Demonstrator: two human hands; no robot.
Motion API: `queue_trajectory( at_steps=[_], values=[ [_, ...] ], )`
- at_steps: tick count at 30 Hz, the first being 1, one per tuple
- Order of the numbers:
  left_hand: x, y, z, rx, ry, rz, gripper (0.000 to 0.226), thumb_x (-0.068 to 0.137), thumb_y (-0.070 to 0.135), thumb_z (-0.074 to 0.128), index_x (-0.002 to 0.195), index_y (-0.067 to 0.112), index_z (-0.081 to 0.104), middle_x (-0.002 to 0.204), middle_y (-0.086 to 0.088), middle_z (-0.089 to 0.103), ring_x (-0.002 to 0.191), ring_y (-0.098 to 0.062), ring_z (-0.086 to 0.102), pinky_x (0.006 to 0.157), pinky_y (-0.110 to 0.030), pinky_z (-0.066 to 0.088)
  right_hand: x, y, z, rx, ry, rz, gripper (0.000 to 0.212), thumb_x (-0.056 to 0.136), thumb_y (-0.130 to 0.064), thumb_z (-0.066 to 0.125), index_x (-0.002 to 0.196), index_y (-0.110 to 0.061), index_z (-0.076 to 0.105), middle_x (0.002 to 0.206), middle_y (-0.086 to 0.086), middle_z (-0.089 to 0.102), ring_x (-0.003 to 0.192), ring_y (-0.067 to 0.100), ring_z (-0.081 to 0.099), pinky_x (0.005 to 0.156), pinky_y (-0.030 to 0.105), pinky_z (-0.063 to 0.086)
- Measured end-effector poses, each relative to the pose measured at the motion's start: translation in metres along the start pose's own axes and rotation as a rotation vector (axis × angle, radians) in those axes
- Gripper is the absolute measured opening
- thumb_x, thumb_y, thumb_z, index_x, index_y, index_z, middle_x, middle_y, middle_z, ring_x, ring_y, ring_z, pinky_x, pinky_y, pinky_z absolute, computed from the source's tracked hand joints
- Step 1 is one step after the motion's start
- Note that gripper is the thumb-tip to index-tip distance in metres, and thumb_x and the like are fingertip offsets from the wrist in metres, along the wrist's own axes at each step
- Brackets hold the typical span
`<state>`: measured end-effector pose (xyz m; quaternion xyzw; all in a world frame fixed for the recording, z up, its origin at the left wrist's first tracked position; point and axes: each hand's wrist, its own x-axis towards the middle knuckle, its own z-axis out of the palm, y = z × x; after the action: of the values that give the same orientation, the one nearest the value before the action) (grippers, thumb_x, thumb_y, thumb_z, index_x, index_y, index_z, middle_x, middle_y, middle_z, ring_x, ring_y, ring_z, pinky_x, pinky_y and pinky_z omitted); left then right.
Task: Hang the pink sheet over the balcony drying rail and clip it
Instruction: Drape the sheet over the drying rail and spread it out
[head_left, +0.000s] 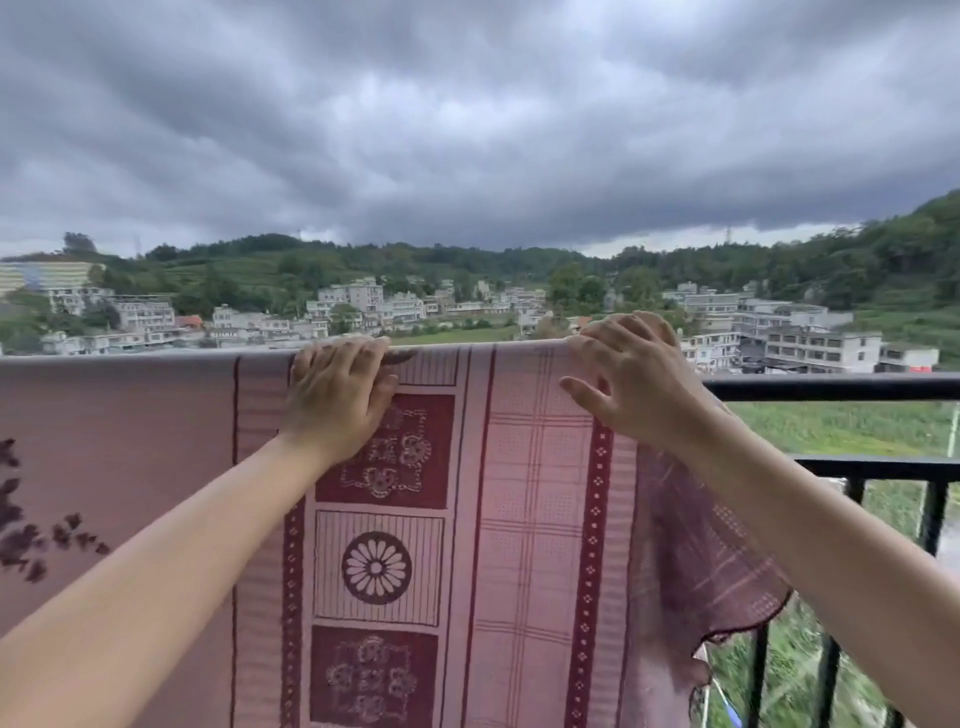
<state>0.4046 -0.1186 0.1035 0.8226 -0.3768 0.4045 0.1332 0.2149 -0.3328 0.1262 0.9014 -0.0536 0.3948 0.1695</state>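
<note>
The pink sheet (535, 519), printed with dark red squares and flower patterns, hangs over a rail that its top fold hides. My left hand (337, 395) grips the top fold, its fingers curled over the edge. A small dark shape (402, 356) shows beside its fingertips; whether it is a clip I cannot tell. My right hand (628, 379) holds the fold further right, near the sheet's right edge, with its fingers hooked over the top and its thumb spread on the front. The sheet's right corner (717, 587) hangs loose and rumpled below my right forearm.
A black balcony railing (841, 387) with vertical bars (935, 514) runs to the right of the sheet. Beyond it lie green fields, a town of pale buildings, wooded hills and a dark cloudy sky.
</note>
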Motion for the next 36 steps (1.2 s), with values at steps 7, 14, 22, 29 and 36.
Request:
queue_trajectory(
  at_steps=[7,14,22,29,36],
  values=[
    [0.001,-0.052,-0.010,0.020,-0.045,-0.030,0.082,0.077,0.066,0.003,0.108,0.007,0.050,0.108,-0.014,0.060,0.103,-0.029,0.055,0.096,-0.045,0.034,0.049,-0.064,0.014,0.012,-0.109,-0.077,0.068,0.081,-0.059,0.043,0.133,-0.015,0.037,0.129,0.005,0.052,0.119,0.022,0.047,0.107,0.041,0.030],
    [0.011,-0.090,0.001,0.125,0.168,0.204,0.055,0.094,0.052,0.007,0.079,0.014,0.044,0.060,-0.005,0.063,0.051,-0.021,0.063,0.053,-0.028,0.053,0.094,-0.095,0.034,-0.160,-0.134,-0.101,0.069,0.077,-0.068,0.032,0.108,-0.009,0.048,0.108,0.006,0.065,0.090,0.023,0.065,0.073,0.033,0.052],
    [0.017,-0.128,0.004,0.074,0.296,0.372,0.066,0.093,0.052,0.012,0.067,0.010,0.056,0.053,-0.002,0.061,0.044,-0.018,0.060,0.045,-0.025,0.049,0.113,-0.133,0.027,-0.224,-0.213,-0.069,0.069,0.076,-0.066,0.034,0.113,-0.009,0.046,0.094,0.007,0.066,0.085,0.025,0.064,0.069,0.032,0.048],
    [0.014,-0.128,0.008,0.007,0.296,0.358,0.050,0.084,0.050,0.031,0.069,0.011,0.059,0.057,-0.004,0.065,0.049,-0.020,0.063,0.052,-0.029,0.053,0.113,-0.146,0.045,-0.199,0.098,-0.030,0.066,0.071,-0.068,0.038,0.078,-0.007,0.061,0.063,0.001,0.066,0.054,0.019,0.065,0.051,0.028,0.051],
    [0.009,-0.049,0.020,-0.132,0.283,0.469,0.050,0.079,0.040,0.036,0.112,0.006,0.050,0.112,-0.015,0.066,0.104,-0.030,0.064,0.091,-0.054,0.045,0.035,-0.104,0.049,-0.184,0.087,0.112,0.050,0.081,-0.038,0.047,0.122,-0.011,0.042,0.126,0.012,0.056,0.118,0.027,0.048,0.102,0.047,0.035]
  ],
)
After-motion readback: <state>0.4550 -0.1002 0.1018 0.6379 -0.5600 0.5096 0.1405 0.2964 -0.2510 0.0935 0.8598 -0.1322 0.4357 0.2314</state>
